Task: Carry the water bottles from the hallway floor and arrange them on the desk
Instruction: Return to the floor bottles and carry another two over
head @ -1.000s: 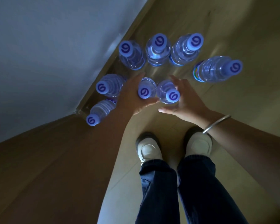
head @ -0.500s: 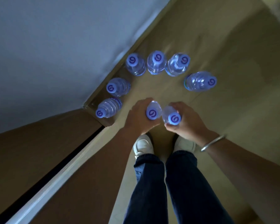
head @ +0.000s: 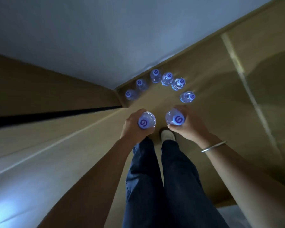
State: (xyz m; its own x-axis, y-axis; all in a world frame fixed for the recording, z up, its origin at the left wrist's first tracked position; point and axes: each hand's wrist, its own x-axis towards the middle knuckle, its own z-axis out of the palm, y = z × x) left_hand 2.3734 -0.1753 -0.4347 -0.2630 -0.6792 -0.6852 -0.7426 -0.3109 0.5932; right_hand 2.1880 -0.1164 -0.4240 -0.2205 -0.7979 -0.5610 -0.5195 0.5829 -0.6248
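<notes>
My left hand [head: 133, 127] grips a clear water bottle [head: 146, 121] with a purple cap, held upright above the floor. My right hand [head: 190, 125] grips a second bottle [head: 175, 119] of the same kind. Both bottles are lifted and a small gap separates them. Several more purple-capped bottles stand on the hallway floor in an arc ahead, from the leftmost one [head: 129, 94] by the wall corner to the rightmost one [head: 187, 96]. The desk is not in view.
A pale wall [head: 105, 38] runs along the left and far side, with a skirting board [head: 171, 58] at its base. A wooden door panel [head: 39, 89] stands at the left with a dark gap below it. My legs and one white shoe [head: 167, 134] are beneath my hands.
Both hands have lifted their bottles off the floor and drawn apart. My view has risen, so the bottles left on the floor look smaller and farther away.
</notes>
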